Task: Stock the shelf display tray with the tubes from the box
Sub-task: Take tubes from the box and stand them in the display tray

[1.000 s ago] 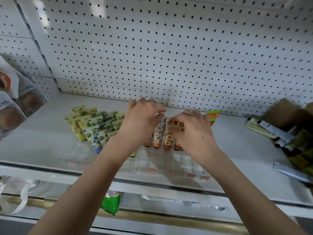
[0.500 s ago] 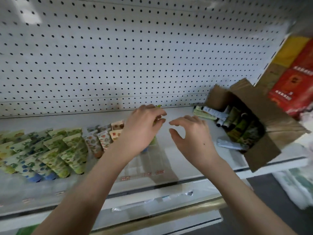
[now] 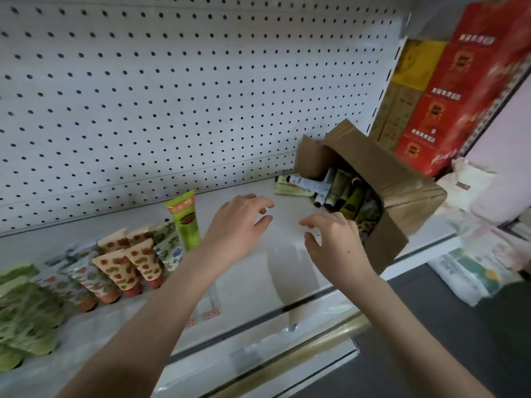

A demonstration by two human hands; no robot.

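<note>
Tubes [image 3: 126,265] in tray [image 3: 212,308] at left; box [image 3: 402,185] on shelf [image 3: 287,205] at right; hands btwn.

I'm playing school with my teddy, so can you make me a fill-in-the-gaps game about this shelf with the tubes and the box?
1. The left hand and the right hand hold ____.
2. The cardboard box sits to the ____ of both hands.
3. The tall tube nearest the left hand is coloured ____.
4. The white wall at the back is dotted with ____.

Missing words: nothing; right; green; holes.
</note>
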